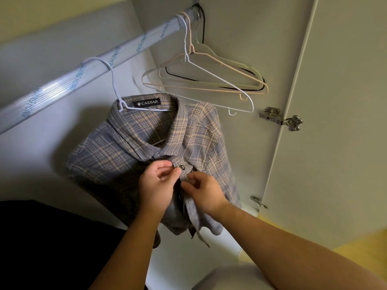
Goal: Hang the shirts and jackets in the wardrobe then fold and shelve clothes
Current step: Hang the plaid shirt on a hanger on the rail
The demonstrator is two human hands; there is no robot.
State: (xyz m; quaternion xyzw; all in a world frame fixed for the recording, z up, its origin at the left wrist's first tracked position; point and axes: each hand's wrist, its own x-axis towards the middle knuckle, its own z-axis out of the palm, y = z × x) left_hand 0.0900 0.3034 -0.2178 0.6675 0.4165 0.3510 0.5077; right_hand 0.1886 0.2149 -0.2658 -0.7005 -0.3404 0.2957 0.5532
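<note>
A grey-and-tan plaid shirt (129, 147) with a black collar label hangs on a white wire hanger (114, 80) hooked over the wardrobe rail (62, 80). My left hand (157, 185) pinches the shirt's front placket just below the collar, beside a dark metal button (182, 168). My right hand (206, 191) pinches the opposite edge of the placket right next to it. Both forearms reach up from the bottom of the view.
Several bare hangers (209, 80), white, peach, cream and black, hang at the rail's far end against the wardrobe side wall. The open wardrobe door (335, 122) with its metal hinge (280, 119) stands at the right. A dark mass (41, 237) fills the lower left.
</note>
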